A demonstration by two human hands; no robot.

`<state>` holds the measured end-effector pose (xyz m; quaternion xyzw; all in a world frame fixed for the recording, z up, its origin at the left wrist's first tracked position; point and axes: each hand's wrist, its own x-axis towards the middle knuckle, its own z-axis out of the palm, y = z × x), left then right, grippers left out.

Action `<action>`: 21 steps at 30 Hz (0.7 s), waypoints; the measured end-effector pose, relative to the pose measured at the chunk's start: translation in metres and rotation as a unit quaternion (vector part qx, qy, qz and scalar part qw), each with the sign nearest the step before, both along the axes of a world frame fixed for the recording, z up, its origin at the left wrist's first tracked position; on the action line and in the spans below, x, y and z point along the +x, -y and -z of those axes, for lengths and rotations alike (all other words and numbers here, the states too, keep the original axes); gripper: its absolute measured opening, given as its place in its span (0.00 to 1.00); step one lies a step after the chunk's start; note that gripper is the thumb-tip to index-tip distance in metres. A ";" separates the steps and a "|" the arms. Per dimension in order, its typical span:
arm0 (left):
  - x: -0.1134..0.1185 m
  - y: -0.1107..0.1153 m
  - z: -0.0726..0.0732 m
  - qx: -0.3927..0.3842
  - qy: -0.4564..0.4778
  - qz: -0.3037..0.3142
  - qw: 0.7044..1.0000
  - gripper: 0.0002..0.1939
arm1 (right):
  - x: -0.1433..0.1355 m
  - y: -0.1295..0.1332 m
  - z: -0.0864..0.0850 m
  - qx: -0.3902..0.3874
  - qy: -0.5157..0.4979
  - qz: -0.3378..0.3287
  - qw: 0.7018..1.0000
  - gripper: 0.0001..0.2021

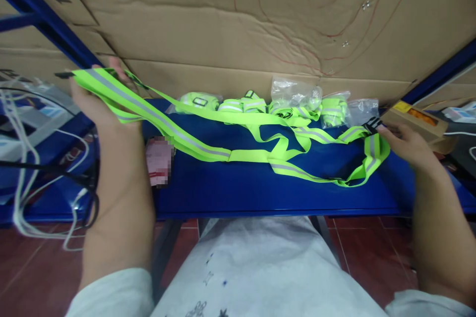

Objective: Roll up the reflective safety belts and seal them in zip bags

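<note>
A: Which step is in hand?

B: Spreading out and handling, I judge. The neon yellow-green webbing harness with grey reflective stripes [249, 155] stretches left to right over the blue metal table [238, 195]. I can't tell whether its middle touches.

A: And the grip?

B: The left hand [86, 101] grips gathered straps, its fingers partly hidden by webbing. The right hand [407, 143] pinches the other end beside a black plastic buckle [372, 126].

A: What would the next move call for?

B: Probably a firm hold at both ends, and care with the twisted loops at centre and right.

A: Where are the edges?

B: A brown cardboard panel [208, 34] closes the far side; the person's pale shirt [256, 267] sits by the near edge.

A: Open room?

B: Mostly the near middle. Rolled neon-green strap bundles [256, 104] line the far side, looped white cables [20, 158] could snag at left, and an open cardboard box [424, 119] limits the right.
</note>
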<state>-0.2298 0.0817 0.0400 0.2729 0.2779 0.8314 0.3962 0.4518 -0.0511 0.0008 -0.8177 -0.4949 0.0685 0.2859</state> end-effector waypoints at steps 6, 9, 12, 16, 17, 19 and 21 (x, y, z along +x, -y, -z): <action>0.012 0.010 -0.007 -0.040 -0.008 0.006 0.999 0.34 | 0.017 -0.046 0.007 -0.042 -0.054 0.050 0.996 0.20; 0.011 0.006 -0.009 -0.036 0.010 -0.067 0.997 0.30 | 0.023 -0.050 0.017 -0.026 -0.132 0.048 0.990 0.13; 0.008 0.001 -0.008 -0.017 0.030 -0.115 0.993 0.27 | 0.021 -0.047 0.024 0.009 -0.216 0.019 0.976 0.12; 0.004 0.005 -0.007 -0.018 0.026 -0.051 0.998 0.31 | 0.014 -0.039 0.022 0.050 -0.287 -0.020 0.956 0.20; 0.003 0.006 -0.007 -0.028 0.021 -0.038 0.999 0.31 | 0.014 -0.036 0.019 0.065 -0.295 -0.025 0.953 0.20; 0.001 0.009 -0.009 -0.041 0.020 -0.049 0.998 0.27 | 0.018 -0.029 0.011 0.107 -0.301 -0.032 0.947 0.18; -0.002 0.010 -0.011 -0.036 0.021 -0.073 0.996 0.24 | 0.027 -0.019 0.002 0.159 -0.296 -0.043 0.941 0.14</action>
